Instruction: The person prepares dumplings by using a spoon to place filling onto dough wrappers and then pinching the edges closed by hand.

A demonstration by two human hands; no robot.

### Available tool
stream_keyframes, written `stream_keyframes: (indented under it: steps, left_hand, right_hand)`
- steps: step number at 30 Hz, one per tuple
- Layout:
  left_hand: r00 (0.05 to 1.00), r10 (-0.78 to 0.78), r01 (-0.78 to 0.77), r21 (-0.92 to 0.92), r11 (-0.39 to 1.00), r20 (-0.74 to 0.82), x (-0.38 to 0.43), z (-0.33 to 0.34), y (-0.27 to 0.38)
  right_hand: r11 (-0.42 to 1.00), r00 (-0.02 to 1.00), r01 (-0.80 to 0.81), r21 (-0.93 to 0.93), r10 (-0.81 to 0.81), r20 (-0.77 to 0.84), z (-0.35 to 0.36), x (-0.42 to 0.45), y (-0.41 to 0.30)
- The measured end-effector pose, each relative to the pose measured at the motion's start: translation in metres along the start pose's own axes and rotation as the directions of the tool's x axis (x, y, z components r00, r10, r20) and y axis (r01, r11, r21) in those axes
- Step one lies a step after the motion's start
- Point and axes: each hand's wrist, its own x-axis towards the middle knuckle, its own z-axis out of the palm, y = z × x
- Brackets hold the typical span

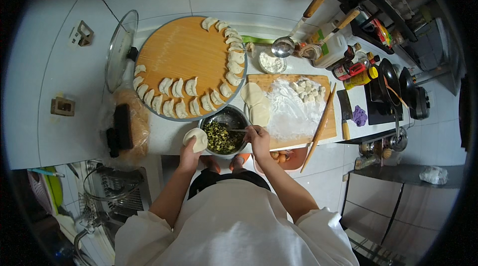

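A round dough wrapper (195,139) lies in my left hand (189,157), just left of a metal bowl (243,117). Chopped green-and-yellow filling (221,137) fills much of that bowl. My right hand (258,139), at the bowl's right rim, grips the handle of a metal utensil (239,130) whose far end dips toward the filling. Behind the bowl, folded dumplings (191,86) line the front and right edges of a round wooden board (175,49). A small stack of flat wrappers (259,113) rests at the left side of the floured rectangular board (274,142).
Cut dough pieces (308,90) and a rolling pin (322,124) lie on the floured board; the pin overhangs the counter's front. A cleaver (345,111) sits to the right. Flour fills a glass bowl (272,62). Below is a pink basin (298,155) holding eggs. A glass lid (121,53) leans left.
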Motion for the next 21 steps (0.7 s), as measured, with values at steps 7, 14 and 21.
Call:
stream_keyframes:
  steps: [7,14,21]
  left_hand:
    - [0.999,0.039,-0.042,0.098,0.994,0.039,-0.010,0.009,0.008]
    - [0.948,0.003,-0.024,0.063,0.998,0.319,-0.021,0.039,0.024]
    - [0.838,-0.301,0.369,-0.067,0.927,0.455,-0.019,0.083,0.036]
  right_hand:
    - [0.965,0.978,-0.180,0.189,0.196,-0.069,-0.020,-0.010,-0.017]
    - [0.936,0.974,-0.161,0.314,0.202,-0.102,-0.037,-0.033,-0.048]
    - [0.879,0.993,-0.108,0.465,0.120,0.005,-0.022,-0.057,-0.072]
